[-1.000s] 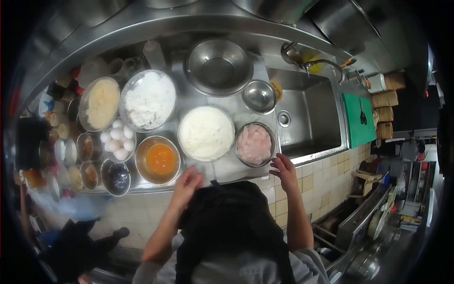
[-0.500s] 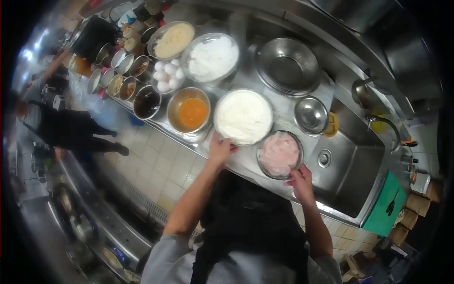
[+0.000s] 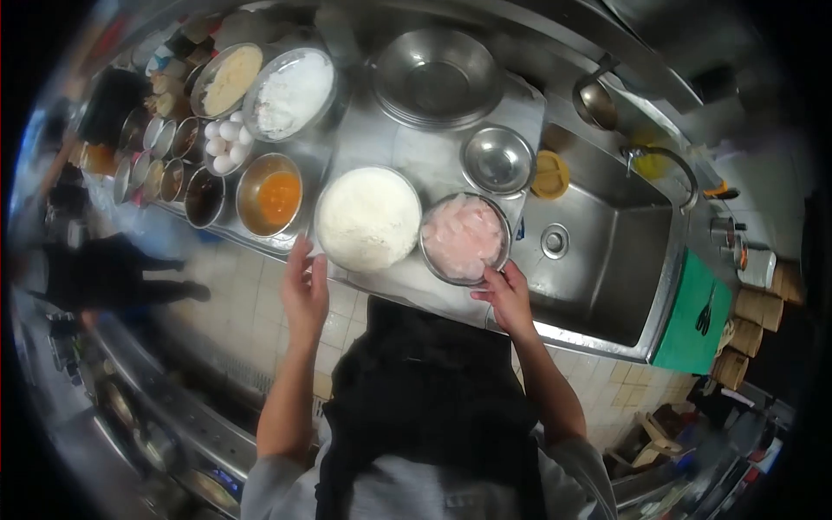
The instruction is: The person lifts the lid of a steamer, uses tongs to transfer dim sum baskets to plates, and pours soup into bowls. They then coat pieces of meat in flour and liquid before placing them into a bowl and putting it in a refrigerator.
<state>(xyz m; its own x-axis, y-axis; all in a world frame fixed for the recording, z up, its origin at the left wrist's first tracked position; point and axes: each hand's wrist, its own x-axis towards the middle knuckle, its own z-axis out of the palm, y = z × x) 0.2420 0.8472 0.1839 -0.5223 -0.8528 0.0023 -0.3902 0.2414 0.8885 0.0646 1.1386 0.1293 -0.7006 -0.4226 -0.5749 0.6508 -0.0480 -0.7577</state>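
Observation:
A round metal bowl of white powder (image 3: 368,218) stands near the counter's front edge. My left hand (image 3: 306,286) is just left of it, off its rim, with thumb and fingers apart and nothing between them. To the right of the powder sits a bowl of pale pink meat pieces (image 3: 465,237). My right hand (image 3: 508,297) pinches the lower right rim of this meat bowl. Left of the powder is a metal bowl of beaten egg (image 3: 278,198). Behind the meat stands an empty metal bowl (image 3: 498,160).
Stacked metal pans (image 3: 436,76) lie at the back. A sink (image 3: 598,251) is on the right, then a green board (image 3: 693,321) with scissors. White eggs (image 3: 224,149), a tub of white powder (image 3: 299,91) and small bowls line the left. A person (image 3: 95,273) stands far left.
My left hand has come away from the powder bowl and opened. My right hand stays at the meat bowl's rim. The view has shifted, so the counter's contents appear further left and the sink shows more.

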